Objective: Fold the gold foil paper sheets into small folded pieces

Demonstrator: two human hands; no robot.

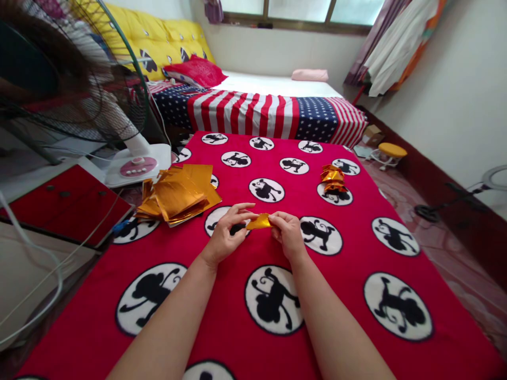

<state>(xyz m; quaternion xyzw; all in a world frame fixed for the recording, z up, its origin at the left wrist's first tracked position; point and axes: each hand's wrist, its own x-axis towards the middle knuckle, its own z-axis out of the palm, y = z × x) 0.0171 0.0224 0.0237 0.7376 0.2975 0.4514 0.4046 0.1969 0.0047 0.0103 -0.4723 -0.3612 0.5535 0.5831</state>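
Between my two hands is a small folded piece of gold foil paper [260,221], held just above the red cloth. My left hand [229,232] pinches its left end with thumb and forefinger, the other fingers stretched out. At the right end, my right hand [285,230] grips it with its fingers curled in. A loose pile of flat gold foil sheets [180,195] lies to the left, beyond my left hand. Farther off on the right sits a small stack of folded gold foil pieces [333,178].
The red cloth [332,301] with monkey prints covers the surface before me. A standing fan [137,163] and a red cabinet [67,198] are on the left. Behind is a bed with a flag-patterned cover [253,113]. A yellow-topped stool [391,150] stands right.
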